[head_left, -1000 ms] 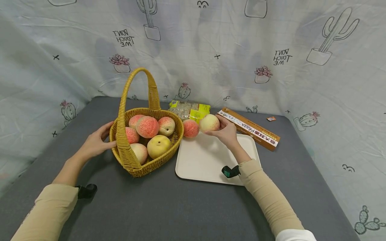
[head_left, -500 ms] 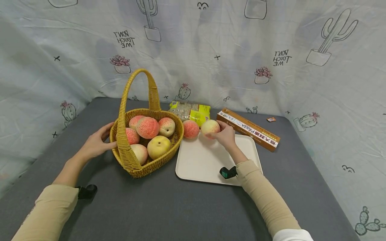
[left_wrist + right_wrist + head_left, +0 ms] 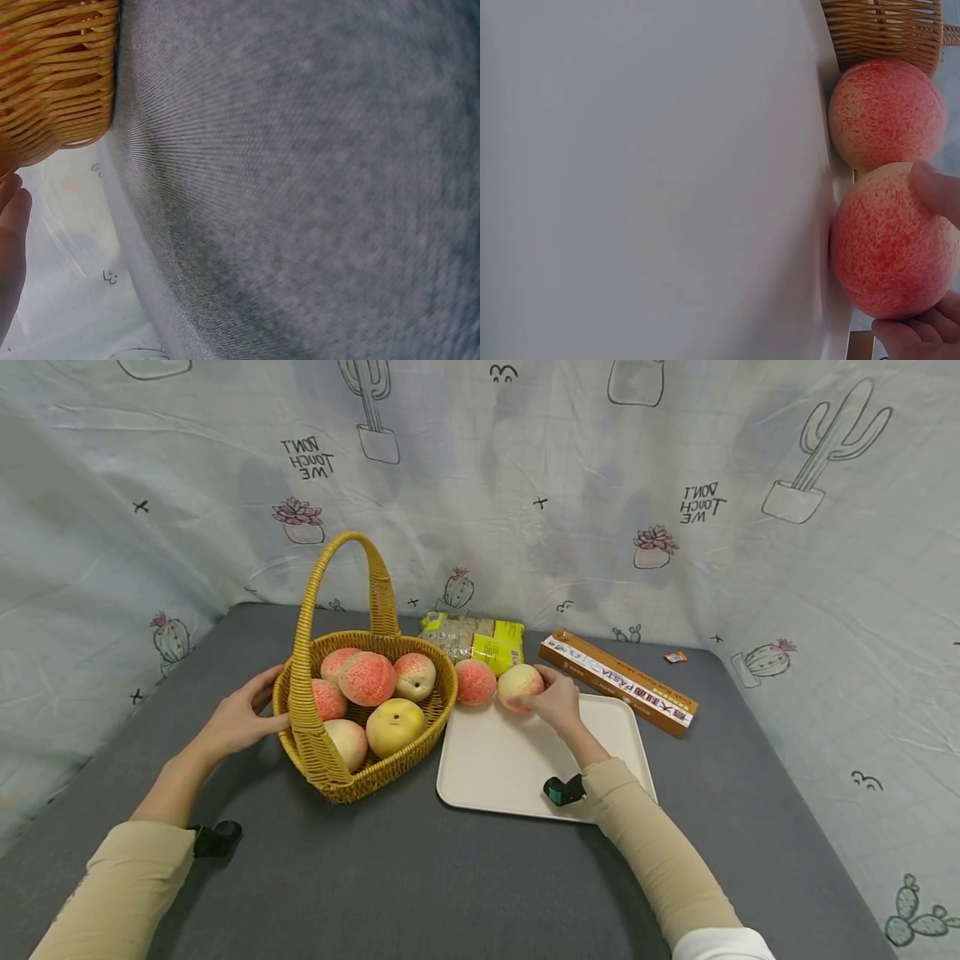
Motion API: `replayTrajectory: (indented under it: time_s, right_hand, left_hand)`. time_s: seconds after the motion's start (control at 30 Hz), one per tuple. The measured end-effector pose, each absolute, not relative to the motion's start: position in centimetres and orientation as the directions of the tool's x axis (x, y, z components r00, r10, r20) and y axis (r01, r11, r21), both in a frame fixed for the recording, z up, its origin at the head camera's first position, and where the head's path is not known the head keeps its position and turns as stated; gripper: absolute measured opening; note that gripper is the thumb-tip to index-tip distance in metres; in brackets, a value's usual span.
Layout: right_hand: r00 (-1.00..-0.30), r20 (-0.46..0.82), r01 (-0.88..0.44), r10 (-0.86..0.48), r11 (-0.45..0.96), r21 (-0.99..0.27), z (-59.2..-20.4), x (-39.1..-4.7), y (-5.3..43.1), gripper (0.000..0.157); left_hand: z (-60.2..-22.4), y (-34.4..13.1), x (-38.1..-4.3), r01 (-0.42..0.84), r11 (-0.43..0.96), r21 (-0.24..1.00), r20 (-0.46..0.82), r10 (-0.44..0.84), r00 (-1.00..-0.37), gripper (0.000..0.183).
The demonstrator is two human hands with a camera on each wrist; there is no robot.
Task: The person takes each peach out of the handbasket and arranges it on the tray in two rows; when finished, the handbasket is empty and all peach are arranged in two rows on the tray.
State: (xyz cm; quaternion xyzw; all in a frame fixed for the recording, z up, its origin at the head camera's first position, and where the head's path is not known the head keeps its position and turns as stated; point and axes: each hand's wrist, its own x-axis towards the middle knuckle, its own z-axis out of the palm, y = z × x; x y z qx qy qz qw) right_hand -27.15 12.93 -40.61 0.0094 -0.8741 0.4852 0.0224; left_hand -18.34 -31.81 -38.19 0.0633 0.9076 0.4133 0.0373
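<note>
On the left stands a yellow wicker basket (image 3: 401, 758) with a tall handle and several peaches, one of them yellow (image 3: 395, 727). My left hand (image 3: 236, 718) touches its left side with fingers and thumb spread; in the left wrist view, fingertips (image 3: 15, 202) meet the weave. My right hand (image 3: 558, 702) holds a pale peach with a red blush (image 3: 517, 687) between thumb and fingers, at the back edge of a cream tray (image 3: 510, 768). Just left of it sits a red peach (image 3: 475, 682) at the tray's back left corner. The right wrist view shows both peaches close together.
Behind the tray lies a clear and yellow-green packet (image 3: 480, 639). A long brown pasta box (image 3: 622, 681) lies slanted at the back right, with a small orange sachet (image 3: 674, 657) beyond it. A patterned cloth (image 3: 525, 460) hangs behind the grey table (image 3: 420, 885).
My right hand has brought the pale peach down and slightly toward me at the tray's back edge, turning it so more red shows. The left hand and basket have stayed in place.
</note>
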Motion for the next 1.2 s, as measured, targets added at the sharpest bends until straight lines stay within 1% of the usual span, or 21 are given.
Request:
replayTrajectory:
  time_s: [0.37,0.7,0.93,1.2]
  right_hand:
    - [-0.997,-0.016,-0.027,-0.074,0.540,-0.841,-39.8,-27.2,13.5,0.083]
    - [-0.996,-0.058,0.025,-0.068,0.416,-0.909,-38.8,-26.7,14.4,0.080]
    - [-0.996,-0.046,0.015,-0.082,0.351,-0.936,-37.9,-26.7,13.5,0.084]
    - [-0.992,0.052,-0.085,-0.114,0.310,-0.947,-37.0,-26.3,11.2,0.082]
  left_hand:
    - [-38.4,-31.9,-18.3,0.091,0.640,0.763,-0.007,0.149,-0.989,0.091]
    - [-38.3,-31.9,-18.5,0.078,0.642,0.763,-0.017,0.140,-0.990,0.092]
    - [-38.3,-31.9,-18.5,0.075,0.645,0.761,-0.023,0.142,-0.990,0.091]
    - [-38.2,-31.8,-18.5,0.081,0.643,0.762,-0.017,0.145,-0.989,0.091]
